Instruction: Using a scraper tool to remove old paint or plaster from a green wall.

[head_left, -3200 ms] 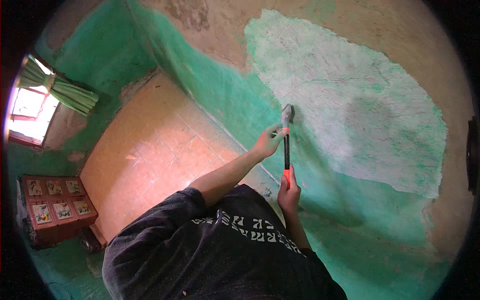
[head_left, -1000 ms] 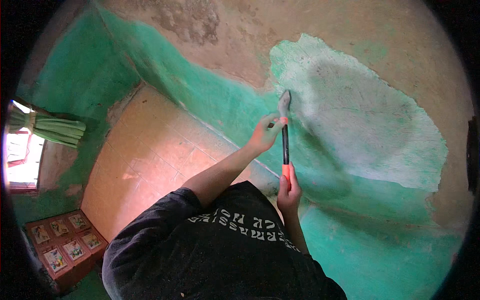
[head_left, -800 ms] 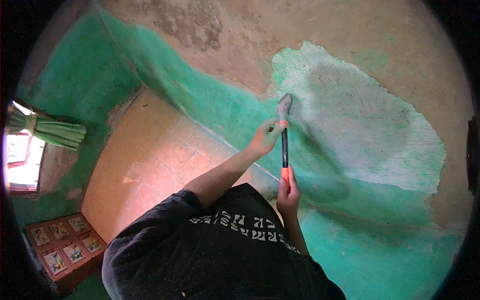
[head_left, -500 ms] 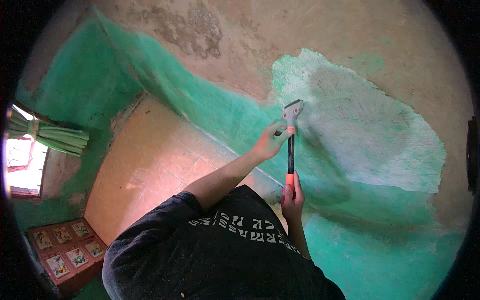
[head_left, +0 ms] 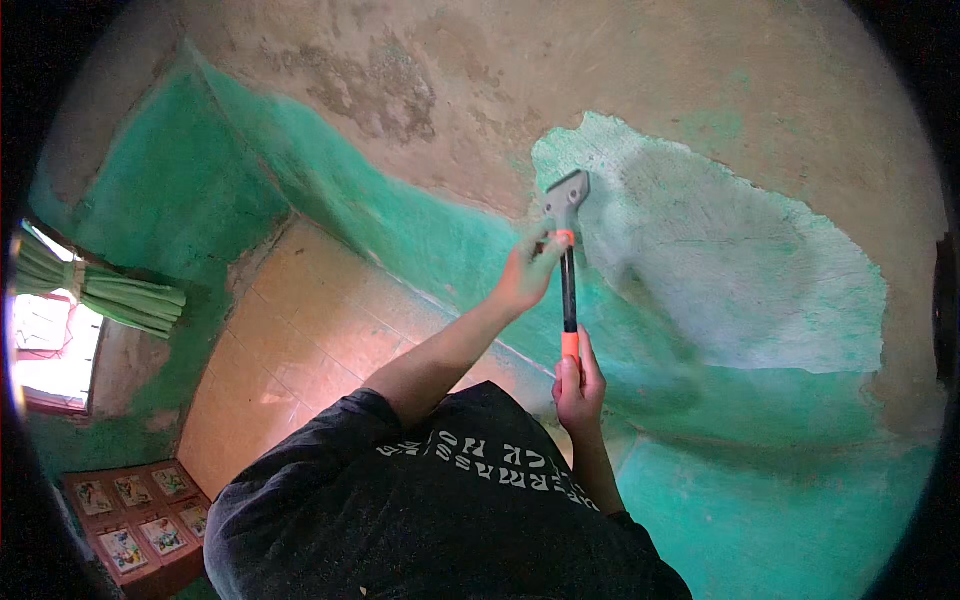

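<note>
Both of my hands grip one long-handled scraper (head_left: 569, 285), which has a black shaft, orange collars and a wide grey head. My left hand (head_left: 527, 270) is closed round the upper collar, just below the head. Lower down, my right hand (head_left: 580, 388) wraps the grip end by the lower orange collar. The scraper's head lies over the left part of a pale, whitish-green patch (head_left: 720, 260) on the wall. Whether its blade touches the surface I cannot tell.
Bare brown plaster (head_left: 640, 60) surrounds the patch above, and green paint (head_left: 780, 500) covers the wall below. Orange floor tiles (head_left: 300, 310) lie to the left. Further left are a window (head_left: 55, 335), a green curtain (head_left: 130, 298) and a reddish-brown cabinet (head_left: 145, 510) with picture panels.
The scraper has moved up and slightly left across the wall, with both hands travelling along with it. Both keep their hold.
</note>
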A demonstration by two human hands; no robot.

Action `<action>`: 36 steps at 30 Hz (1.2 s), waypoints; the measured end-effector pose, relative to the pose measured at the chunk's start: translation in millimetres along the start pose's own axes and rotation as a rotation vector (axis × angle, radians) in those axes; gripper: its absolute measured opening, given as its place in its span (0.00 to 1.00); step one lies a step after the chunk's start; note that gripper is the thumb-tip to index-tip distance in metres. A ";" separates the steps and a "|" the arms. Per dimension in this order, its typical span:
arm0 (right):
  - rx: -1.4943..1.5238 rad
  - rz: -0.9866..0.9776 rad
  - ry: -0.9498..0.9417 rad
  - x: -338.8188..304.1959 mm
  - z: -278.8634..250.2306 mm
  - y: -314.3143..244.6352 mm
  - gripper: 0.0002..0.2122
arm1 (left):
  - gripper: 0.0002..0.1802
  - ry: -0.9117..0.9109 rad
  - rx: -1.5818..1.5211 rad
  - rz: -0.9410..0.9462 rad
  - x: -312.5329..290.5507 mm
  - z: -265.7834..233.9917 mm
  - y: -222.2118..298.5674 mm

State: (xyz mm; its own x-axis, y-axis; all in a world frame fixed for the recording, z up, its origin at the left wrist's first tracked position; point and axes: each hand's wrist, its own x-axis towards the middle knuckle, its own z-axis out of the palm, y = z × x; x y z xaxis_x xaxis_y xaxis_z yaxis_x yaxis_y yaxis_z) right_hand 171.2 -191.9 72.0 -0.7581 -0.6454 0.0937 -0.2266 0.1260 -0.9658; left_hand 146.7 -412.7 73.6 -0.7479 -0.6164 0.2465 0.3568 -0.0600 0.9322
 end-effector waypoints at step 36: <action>0.196 0.011 -0.130 23.0 31.7 2.4 0.27 | 0.21 0.153 0.101 -0.020 11.1 -38.4 15.0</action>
State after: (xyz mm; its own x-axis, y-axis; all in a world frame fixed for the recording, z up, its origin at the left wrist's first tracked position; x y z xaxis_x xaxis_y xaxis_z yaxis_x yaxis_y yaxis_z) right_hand 172.6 -230.3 64.2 -0.6721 -0.7378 0.0628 -0.0854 -0.0070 -0.9963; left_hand 165.2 -450.6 80.2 -0.6576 -0.7285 0.1920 0.2791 0.0012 0.9603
